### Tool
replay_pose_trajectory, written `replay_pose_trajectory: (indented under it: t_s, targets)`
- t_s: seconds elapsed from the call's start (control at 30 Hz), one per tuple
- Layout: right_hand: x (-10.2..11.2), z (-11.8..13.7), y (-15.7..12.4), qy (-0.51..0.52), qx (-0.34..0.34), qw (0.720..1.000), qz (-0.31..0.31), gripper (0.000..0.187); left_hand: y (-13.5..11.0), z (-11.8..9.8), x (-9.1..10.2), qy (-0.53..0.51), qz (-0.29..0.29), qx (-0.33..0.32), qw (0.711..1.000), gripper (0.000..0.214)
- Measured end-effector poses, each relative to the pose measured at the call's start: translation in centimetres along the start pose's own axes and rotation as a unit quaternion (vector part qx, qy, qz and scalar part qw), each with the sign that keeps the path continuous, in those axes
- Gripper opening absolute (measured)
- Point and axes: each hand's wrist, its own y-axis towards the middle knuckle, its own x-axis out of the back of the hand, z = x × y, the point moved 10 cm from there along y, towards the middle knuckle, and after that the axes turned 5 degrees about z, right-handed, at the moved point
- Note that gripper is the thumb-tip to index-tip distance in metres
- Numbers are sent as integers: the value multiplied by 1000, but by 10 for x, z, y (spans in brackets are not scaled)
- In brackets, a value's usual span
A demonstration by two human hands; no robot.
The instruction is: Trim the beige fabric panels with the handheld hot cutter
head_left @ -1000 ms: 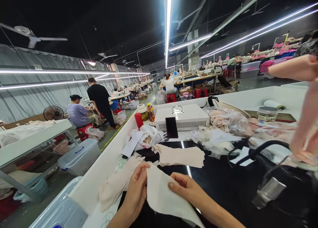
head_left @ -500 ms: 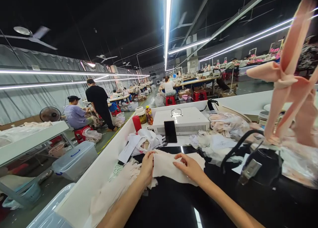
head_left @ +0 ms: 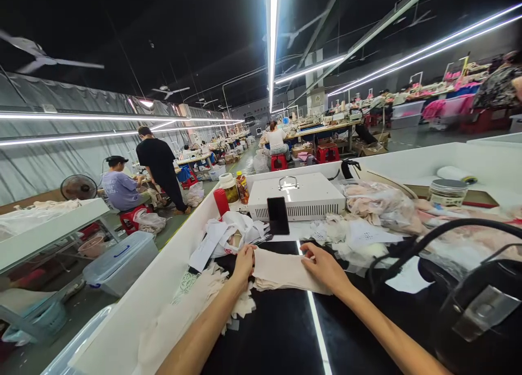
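Note:
Both my arms reach forward over a black table. My left hand pinches the left edge of a cream fabric piece that lies on top of a small stack of like pieces. My right hand rests on the right end of the same piece, fingers curled and pressing it down. More cream cut pieces lie in a loose heap to the left of the stack.
A black phone leans on a white metal box behind the stack. White and pink fabric scraps pile at the right. A black machine with a cable stands near right. Other workers sit and stand at far tables.
My hands carried the cream piece forward from near my body and laid it on the stack. The pink fabric that hung at the right is out of view.

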Motion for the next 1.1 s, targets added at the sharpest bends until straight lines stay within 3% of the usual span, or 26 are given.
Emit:
replay_pose_trajectory:
  t_s: [0.17,0.4,0.53,0.63,0.73,0.83,0.9,0.97,1.1]
  targets:
    - [1,2,2,-22,32,999,-23,29,-1,4,-7,82,50,16,995,37]
    - [9,12,-8,-89,60,992,-67,29,-11,-17,-13,216,77,-65,971,39]
    - [-10,38,-18,-108,124,986,-29,25,-32,-47,-8,284,74,-164,942,40]
    - [-33,58,-24,-110,163,981,4,25,-55,-63,-16,323,103,-228,912,39]
    - [-48,73,-31,-107,183,977,23,23,-76,-64,-31,358,153,-249,887,37]
    - [-50,82,-42,-92,198,975,32,11,-93,-65,-35,379,177,-244,875,37]
    - [-43,87,-52,-72,208,975,31,29,-103,-72,-27,386,172,-241,874,38]
    - [-35,92,-65,-47,221,974,31,36,-114,-84,-9,389,161,-237,876,35]
    - [-29,100,-100,-3,238,970,53,21,-128,-106,61,398,96,-206,889,30]
